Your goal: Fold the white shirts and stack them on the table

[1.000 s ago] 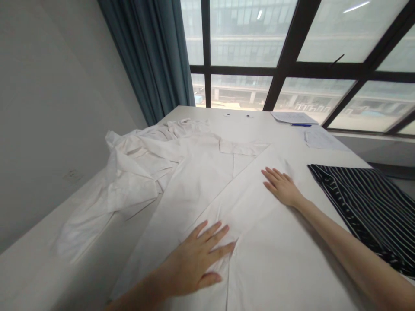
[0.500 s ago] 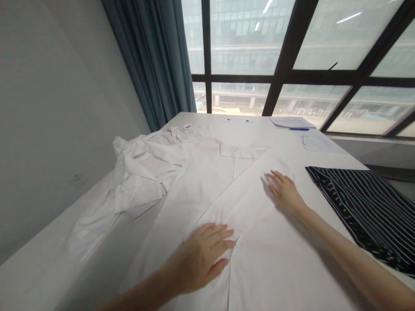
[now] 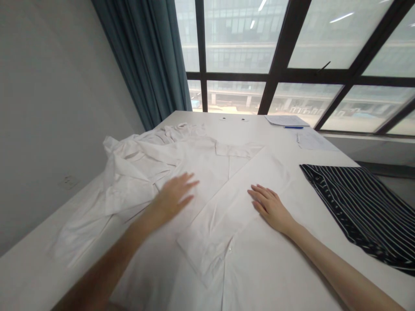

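A white shirt (image 3: 207,172) lies spread on the white table, its collar toward the window. One sleeve (image 3: 223,207) is folded diagonally across the body, with the cuff near the button line. The other sleeve (image 3: 129,185) lies crumpled out to the left. My right hand (image 3: 269,207) rests flat on the folded side, fingers extended and holding nothing. Over the shirt's left part is my left hand (image 3: 173,196), slightly blurred, its fingers apart and empty; whether it touches the cloth I cannot tell.
To the right lies a black-and-white striped cloth (image 3: 359,207). Papers (image 3: 287,121) and a blue pen (image 3: 293,127) lie at the table's far right. A blue curtain (image 3: 149,65) and a window stand behind the table (image 3: 240,129); a grey wall is on the left.
My left hand has moved from the folded cuff up and left across the shirt. My right hand has slid slightly toward me and left. The view has shifted a little.
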The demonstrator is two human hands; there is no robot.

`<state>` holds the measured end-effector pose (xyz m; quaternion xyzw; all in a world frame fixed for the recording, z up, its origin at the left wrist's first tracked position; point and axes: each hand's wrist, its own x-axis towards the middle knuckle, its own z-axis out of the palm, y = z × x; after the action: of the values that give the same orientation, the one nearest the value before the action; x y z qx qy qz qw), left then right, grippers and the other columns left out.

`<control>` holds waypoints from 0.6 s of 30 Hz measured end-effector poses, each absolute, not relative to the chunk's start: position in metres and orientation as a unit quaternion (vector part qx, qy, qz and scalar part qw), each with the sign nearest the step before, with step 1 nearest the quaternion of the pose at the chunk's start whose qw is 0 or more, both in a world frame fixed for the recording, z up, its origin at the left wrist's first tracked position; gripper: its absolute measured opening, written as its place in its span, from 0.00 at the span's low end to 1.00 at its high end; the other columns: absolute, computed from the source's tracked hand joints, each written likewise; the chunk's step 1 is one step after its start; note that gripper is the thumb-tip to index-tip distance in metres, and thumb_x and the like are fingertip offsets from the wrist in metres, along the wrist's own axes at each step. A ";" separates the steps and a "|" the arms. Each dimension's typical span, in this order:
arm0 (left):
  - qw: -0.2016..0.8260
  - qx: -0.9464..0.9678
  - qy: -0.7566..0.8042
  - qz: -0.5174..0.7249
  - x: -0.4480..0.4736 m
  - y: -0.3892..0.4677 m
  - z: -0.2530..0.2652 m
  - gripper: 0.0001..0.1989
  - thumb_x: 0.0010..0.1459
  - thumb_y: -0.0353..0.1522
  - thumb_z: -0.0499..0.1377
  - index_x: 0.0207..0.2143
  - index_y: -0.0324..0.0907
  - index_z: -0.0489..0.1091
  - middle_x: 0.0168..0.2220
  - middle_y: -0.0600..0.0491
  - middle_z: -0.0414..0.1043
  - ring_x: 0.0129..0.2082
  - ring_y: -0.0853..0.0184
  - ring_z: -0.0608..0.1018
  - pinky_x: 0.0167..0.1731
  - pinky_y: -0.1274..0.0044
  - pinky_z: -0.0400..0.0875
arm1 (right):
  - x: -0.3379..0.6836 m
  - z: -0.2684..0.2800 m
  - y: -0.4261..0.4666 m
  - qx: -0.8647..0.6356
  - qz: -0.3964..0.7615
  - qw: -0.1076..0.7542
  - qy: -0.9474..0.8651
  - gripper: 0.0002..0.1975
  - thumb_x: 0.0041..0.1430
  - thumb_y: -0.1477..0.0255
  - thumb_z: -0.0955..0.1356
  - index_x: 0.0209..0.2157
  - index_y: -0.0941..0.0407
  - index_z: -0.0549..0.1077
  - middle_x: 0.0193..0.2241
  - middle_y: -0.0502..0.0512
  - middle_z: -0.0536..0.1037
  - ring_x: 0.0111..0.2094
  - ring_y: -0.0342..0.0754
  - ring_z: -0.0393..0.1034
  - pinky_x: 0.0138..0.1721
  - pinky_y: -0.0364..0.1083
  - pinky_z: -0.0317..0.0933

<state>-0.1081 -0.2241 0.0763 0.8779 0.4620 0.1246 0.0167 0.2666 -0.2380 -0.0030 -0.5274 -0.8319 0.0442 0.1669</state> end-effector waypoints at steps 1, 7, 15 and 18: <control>-0.040 0.831 0.536 0.143 -0.126 -0.208 0.082 0.22 0.67 0.37 0.49 0.61 0.41 0.62 0.67 0.43 0.55 0.67 0.54 0.58 0.63 0.59 0.53 | 0.266 -0.003 -0.238 -0.527 0.044 0.168 -0.832 0.21 0.69 0.65 0.57 0.60 0.53 0.66 0.63 0.60 0.65 0.65 0.54 0.54 0.62 0.61 0.51; -0.126 0.530 0.827 0.141 -0.228 -0.164 0.104 0.39 0.66 0.46 0.46 0.67 0.25 0.41 0.66 0.23 0.46 0.65 0.38 0.55 0.56 0.48 0.57 | 0.263 -0.001 -0.240 -0.536 0.043 0.168 -0.826 0.21 0.70 0.65 0.57 0.60 0.52 0.66 0.63 0.59 0.65 0.65 0.53 0.55 0.62 0.61 0.50; -0.175 0.534 0.806 0.185 -0.226 -0.164 0.110 0.22 0.68 0.36 0.42 0.53 0.37 0.69 0.49 0.47 0.75 0.50 0.59 0.74 0.60 0.56 0.53 | 0.261 0.000 -0.240 -0.546 0.037 0.152 -0.823 0.21 0.69 0.66 0.57 0.60 0.51 0.65 0.63 0.59 0.65 0.65 0.53 0.54 0.62 0.62 0.49; -0.103 0.602 0.719 0.332 -0.181 -0.178 0.133 0.23 0.67 0.41 0.46 0.56 0.38 0.67 0.50 0.49 0.74 0.46 0.62 0.75 0.51 0.67 0.67 | 0.262 0.004 -0.238 -0.548 0.077 0.167 -0.816 0.21 0.68 0.65 0.59 0.60 0.50 0.66 0.63 0.59 0.65 0.65 0.54 0.54 0.63 0.64 0.47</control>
<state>-0.1809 -0.1778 0.1335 0.6018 0.7191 0.3319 -0.1031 0.2616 -0.2385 0.0038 -0.5483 -0.8158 0.0774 0.1668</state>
